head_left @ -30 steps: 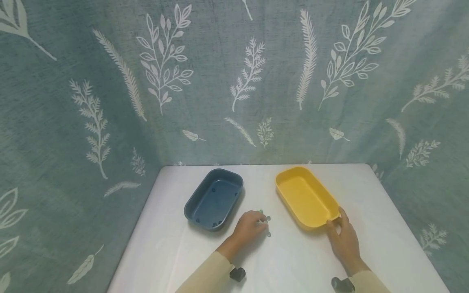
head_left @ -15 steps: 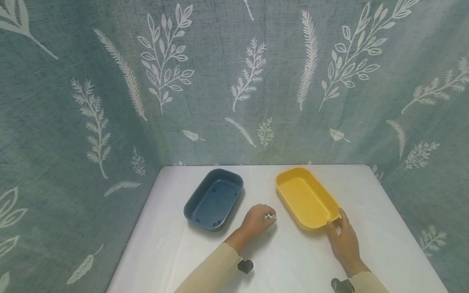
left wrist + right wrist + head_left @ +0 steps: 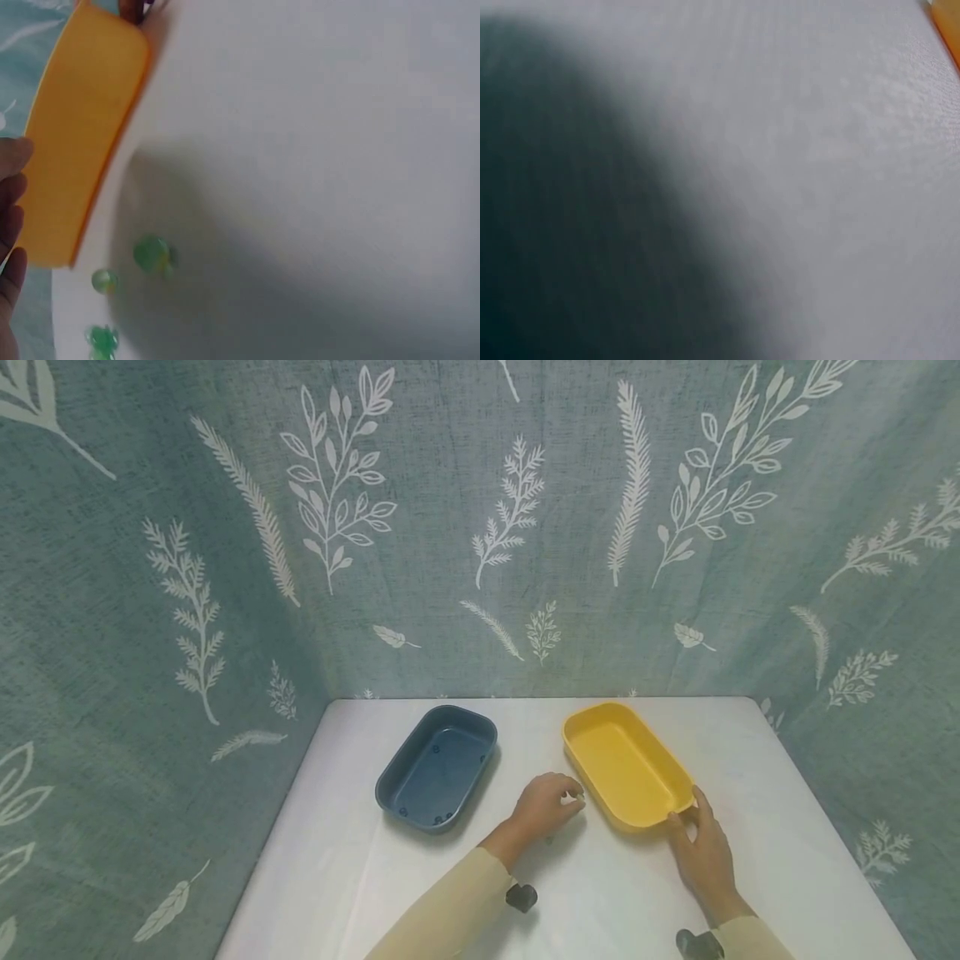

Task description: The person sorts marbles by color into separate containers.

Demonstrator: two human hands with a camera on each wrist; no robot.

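In the head view my left hand (image 3: pixel 551 808) is raised over the table just left of the yellow tray (image 3: pixel 628 765). Its thumb and fingertips pinch a small pale-green marble (image 3: pixel 581 797), mostly hidden by the fingers. My right hand (image 3: pixel 703 852) grips the tray's near right corner, thumb and fingers at the rim. Clear green marbles, one of them (image 3: pixel 152 255) larger in the left wrist view, lie on the table below the left hand. The right wrist view shows mostly tabletop and a dark blur, with a sliver of the tray (image 3: pixel 949 26).
A dark blue tray (image 3: pixel 442 768) stands to the left, with several marbles on its bottom. Both trays are on a white-covered table (image 3: pixel 360 893). Behind and beside it hangs a green curtain (image 3: pixel 450 527) with a white leaf print.
My left hand has risen from the marbles on the table and moved right, up to the yellow tray's left side, with a marble in its fingertips. The right hand stays at the tray's corner.
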